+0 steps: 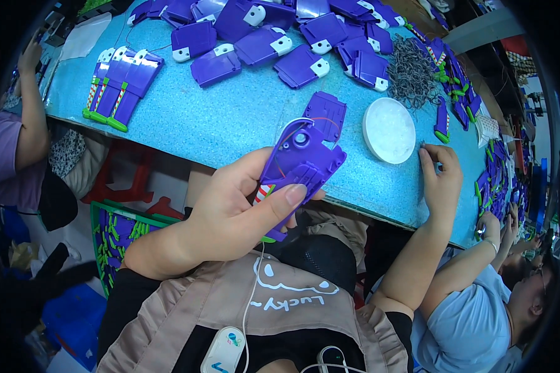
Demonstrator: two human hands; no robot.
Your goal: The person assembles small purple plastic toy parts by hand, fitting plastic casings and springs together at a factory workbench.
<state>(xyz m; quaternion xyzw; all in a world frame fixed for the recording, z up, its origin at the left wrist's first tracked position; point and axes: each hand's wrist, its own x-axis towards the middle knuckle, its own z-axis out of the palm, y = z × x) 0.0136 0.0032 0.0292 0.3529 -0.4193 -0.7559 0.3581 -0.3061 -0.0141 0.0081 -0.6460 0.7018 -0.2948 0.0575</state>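
We grip a purple moulded plastic toy shell (300, 163) in our left hand (230, 214), the thumb (279, 202) pressed across its lower face and the other fingers wrapped behind it, so the hand is clamped on the part. A thin red wire (327, 121) and a white wire loop run out of its upper end, just above the thumb tip, and a striped red-and-white strip with a green tip shows below the thumb. A second purple ribbed plastic panel (325, 112) lies on the blue table top (230, 118) just beyond the held shell.

Our right hand (440, 177) rests at the table's near edge, well apart from the left; its fingertips are drawn together, but whether they pinch anything we cannot tell. Just beside those fingertips, to their left, sits a round white plastic dish (389, 129), and beyond it a heap of small dark wire springs (410, 71).

Farther from both hands lie many purple shells with white tabs (274, 43) and a row of purple pieces with green tips (121, 87). A co-worker's arm (479, 248) reaches in at the right.
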